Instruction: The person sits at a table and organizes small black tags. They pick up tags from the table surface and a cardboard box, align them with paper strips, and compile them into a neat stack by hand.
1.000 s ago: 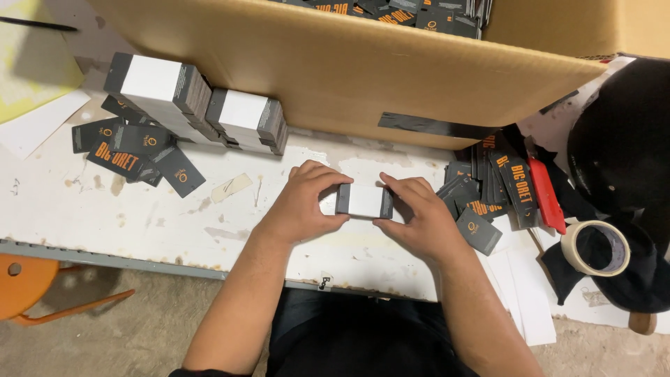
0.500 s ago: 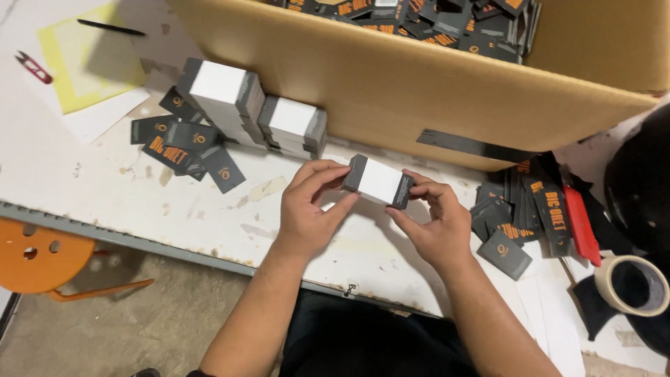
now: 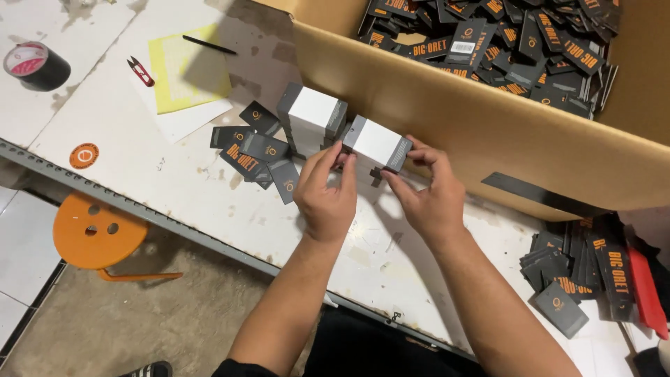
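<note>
Both hands' fingers around card bundle

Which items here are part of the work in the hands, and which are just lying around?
In the work:
- left hand and right hand, both gripping the white-banded bundle
- second banded bundle beside it
- loose dark tags on the table
- cardboard box full of tags

Lying about:
- black tape roll
- red snips
- yellow sheet
- orange stool
</note>
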